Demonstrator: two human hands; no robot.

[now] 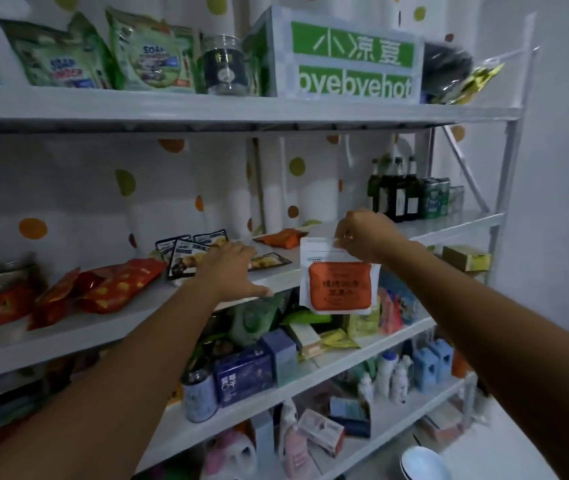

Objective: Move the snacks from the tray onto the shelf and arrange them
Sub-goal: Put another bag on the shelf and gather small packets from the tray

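Forearms (130, 386) are stretching in from frame bottom. L hand (233, 271) is lying flat, fingers spread, on dark snack packets (186, 255), mid shelf (51, 341), centre. R hand (362, 237) is pinching top of white pouch (340, 284); it's hanging before shelf edge, centre-right. Red bags (117, 285) are lying left, bottles (394, 188) standing right.

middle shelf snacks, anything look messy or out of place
The dark packets under the left hand overlap at skewed angles; the red bags lie heaped. The pouch in the right hand hangs in front of the shelf.
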